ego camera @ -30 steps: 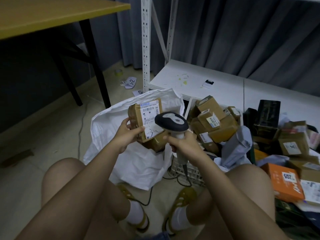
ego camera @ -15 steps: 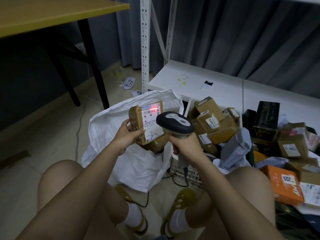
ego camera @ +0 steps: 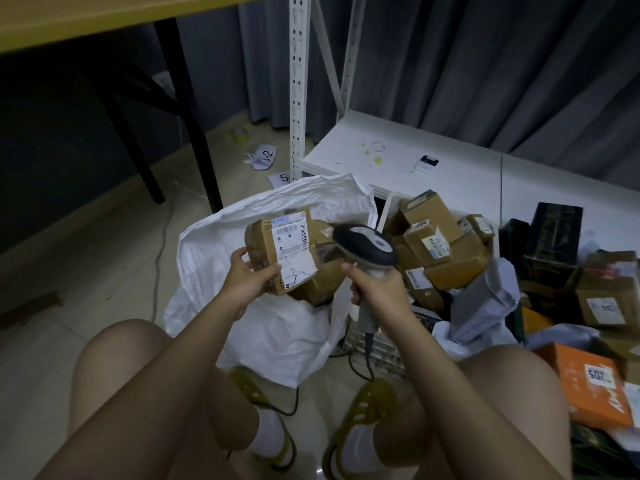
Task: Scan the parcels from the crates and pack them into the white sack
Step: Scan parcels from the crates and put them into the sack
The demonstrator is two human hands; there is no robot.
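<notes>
- Parcel, a brown cardboard box with a white shipping label on its upper face, is held over the open mouth of the white sack.
- Left hand holds the parcel at its lower left corner; its grip is closed round the box, thumb on the label side and fingers on the left face.
- Right hand is wrapped round the handle of the barcode scanner; the scanner's dark head sits just beside the parcel's right edge, and its cable hangs down toward the floor.
- White sack stands on the floor between the person's knees and the low white shelf, its rim folded open, with another brown box inside under the held parcel.
- Pile of cardboard parcels sits right of the sack, in and over a white crate whose grid wall shows below the right wrist.
- Grey plastic mailer lies against the pile, and an orange box lies near the right knee.
- Paper slips and a roll of tape lie on the floor beyond the sack, near a white rack upright.
- Yellow tabletop on black legs fills the upper left.
</notes>
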